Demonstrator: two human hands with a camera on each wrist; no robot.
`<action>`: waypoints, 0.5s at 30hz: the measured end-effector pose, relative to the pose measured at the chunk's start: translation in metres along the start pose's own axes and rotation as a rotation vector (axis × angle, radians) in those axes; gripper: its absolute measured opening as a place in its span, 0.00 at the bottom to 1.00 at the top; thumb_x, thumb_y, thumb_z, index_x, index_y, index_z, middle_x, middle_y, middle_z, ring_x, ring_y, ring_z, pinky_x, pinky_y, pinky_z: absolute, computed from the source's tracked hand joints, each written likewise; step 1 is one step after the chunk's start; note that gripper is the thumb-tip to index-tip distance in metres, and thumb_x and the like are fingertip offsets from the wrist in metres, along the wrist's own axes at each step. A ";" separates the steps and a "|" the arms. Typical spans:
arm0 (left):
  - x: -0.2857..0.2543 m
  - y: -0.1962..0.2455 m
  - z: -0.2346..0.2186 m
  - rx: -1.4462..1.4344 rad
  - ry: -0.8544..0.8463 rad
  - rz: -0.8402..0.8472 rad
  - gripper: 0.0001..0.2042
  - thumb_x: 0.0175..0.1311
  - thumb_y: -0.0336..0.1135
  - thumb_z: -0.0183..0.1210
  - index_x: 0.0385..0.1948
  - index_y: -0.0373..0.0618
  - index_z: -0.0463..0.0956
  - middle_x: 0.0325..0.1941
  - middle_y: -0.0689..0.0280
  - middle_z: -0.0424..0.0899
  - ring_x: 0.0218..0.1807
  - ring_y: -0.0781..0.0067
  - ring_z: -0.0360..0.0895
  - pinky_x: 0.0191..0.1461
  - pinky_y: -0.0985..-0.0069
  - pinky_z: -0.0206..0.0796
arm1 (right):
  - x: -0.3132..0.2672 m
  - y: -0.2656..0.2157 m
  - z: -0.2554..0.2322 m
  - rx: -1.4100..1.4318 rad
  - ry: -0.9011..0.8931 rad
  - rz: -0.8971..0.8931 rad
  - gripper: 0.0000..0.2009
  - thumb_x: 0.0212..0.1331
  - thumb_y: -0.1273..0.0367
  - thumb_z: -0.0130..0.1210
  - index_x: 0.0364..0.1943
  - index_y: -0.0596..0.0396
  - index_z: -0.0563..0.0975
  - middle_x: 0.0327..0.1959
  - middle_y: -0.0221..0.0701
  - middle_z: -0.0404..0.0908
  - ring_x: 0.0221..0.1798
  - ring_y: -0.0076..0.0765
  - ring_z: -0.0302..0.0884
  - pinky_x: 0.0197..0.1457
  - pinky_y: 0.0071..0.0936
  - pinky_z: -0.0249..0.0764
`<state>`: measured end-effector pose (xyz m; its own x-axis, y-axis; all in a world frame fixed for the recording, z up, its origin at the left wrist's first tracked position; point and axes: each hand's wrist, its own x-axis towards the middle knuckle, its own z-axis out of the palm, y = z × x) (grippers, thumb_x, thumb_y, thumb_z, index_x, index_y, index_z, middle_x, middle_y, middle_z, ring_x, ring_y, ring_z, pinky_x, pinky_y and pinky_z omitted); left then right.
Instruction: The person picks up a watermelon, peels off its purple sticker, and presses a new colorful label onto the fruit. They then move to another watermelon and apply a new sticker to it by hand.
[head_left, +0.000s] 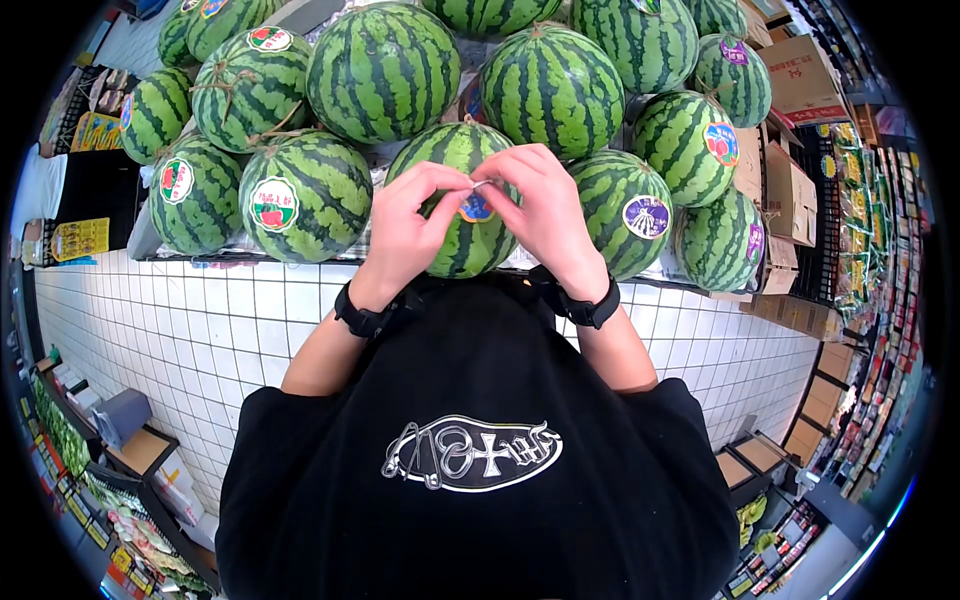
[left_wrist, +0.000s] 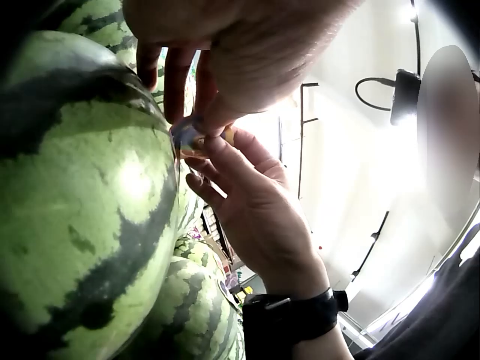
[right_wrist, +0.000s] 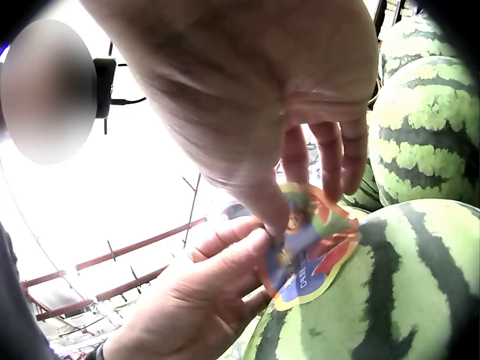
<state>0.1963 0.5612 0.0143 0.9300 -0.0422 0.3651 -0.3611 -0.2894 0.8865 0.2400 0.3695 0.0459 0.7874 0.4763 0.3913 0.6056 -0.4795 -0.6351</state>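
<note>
A striped green watermelon (head_left: 450, 150) sits at the front middle of the pile, right before the person. Both hands meet over its near side at a round, colourful sticker (right_wrist: 307, 259) in blue, red and yellow. With thumb and forefinger the left hand (head_left: 408, 215) pinches the sticker's edge. From the other side the right hand (head_left: 552, 210) pinches the same edge, its fingertips close to the left ones. In the right wrist view the sticker stands partly off the rind, its lower part against the melon. The hands cover some of it in the head view.
Other watermelons crowd around, among them one with a white-edged sticker (head_left: 305, 195) at left and one with a purple sticker (head_left: 622, 215) at right. Cardboard boxes (head_left: 800, 80) stand at the right. White floor tiles (head_left: 200, 320) lie below the display.
</note>
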 end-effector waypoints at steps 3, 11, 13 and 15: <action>-0.005 0.006 0.005 -0.131 0.065 -0.020 0.07 0.61 0.17 0.65 0.38 0.36 0.82 0.39 0.60 0.87 0.45 0.66 0.84 0.53 0.73 0.76 | 0.001 -0.010 -0.009 -0.013 0.010 -0.038 0.08 0.54 0.76 0.69 0.38 0.53 0.85 0.34 0.30 0.83 0.41 0.41 0.81 0.44 0.34 0.79; -0.010 0.007 -0.010 0.073 -0.192 -0.007 0.13 0.58 0.28 0.72 0.43 0.38 0.82 0.40 0.58 0.86 0.43 0.59 0.85 0.50 0.69 0.76 | -0.020 -0.015 -0.006 0.533 0.197 0.223 0.05 0.59 0.79 0.67 0.38 0.60 0.85 0.34 0.31 0.84 0.34 0.22 0.82 0.37 0.22 0.78; -0.020 -0.003 -0.005 0.051 -0.144 0.080 0.13 0.58 0.29 0.71 0.42 0.38 0.83 0.39 0.58 0.85 0.43 0.57 0.84 0.49 0.68 0.75 | -0.018 -0.024 -0.014 0.672 0.246 0.279 0.04 0.61 0.79 0.66 0.38 0.62 0.84 0.35 0.31 0.85 0.36 0.20 0.82 0.38 0.20 0.79; -0.025 -0.009 -0.003 -0.030 -0.089 0.116 0.12 0.57 0.29 0.71 0.41 0.38 0.83 0.39 0.58 0.85 0.43 0.58 0.84 0.48 0.69 0.75 | -0.016 -0.019 -0.013 0.648 0.171 0.277 0.04 0.62 0.79 0.66 0.39 0.62 0.84 0.37 0.31 0.86 0.37 0.19 0.84 0.39 0.18 0.79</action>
<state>0.1756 0.5675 -0.0020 0.8840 -0.1590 0.4396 -0.4668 -0.2493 0.8485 0.2174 0.3608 0.0604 0.9413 0.2529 0.2234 0.2328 -0.0074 -0.9725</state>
